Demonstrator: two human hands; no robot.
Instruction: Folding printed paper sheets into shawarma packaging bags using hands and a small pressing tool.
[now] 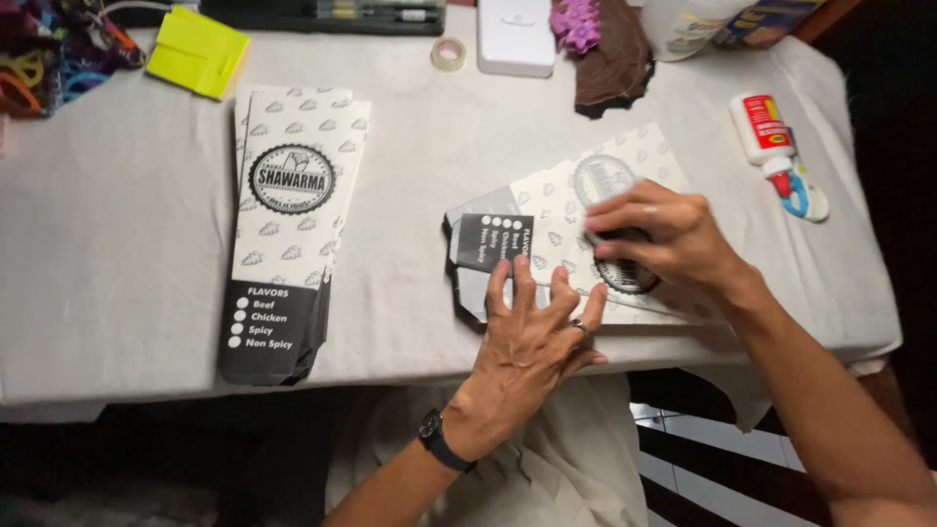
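White cloth covers the desk (117, 244). Your sleeve (547, 229), a flat printed paper one, lies just ahead of you, its long axis running from the dark end at lower left up to the right. Your left hand (532, 337) presses spread fingers on its near edge; your right hand (664, 234) lies on the round emblem, fingers pressed together flat. A stack (293, 234) of sleeves sits well left, a glue bottle (771, 141) right. Nothing stands between.
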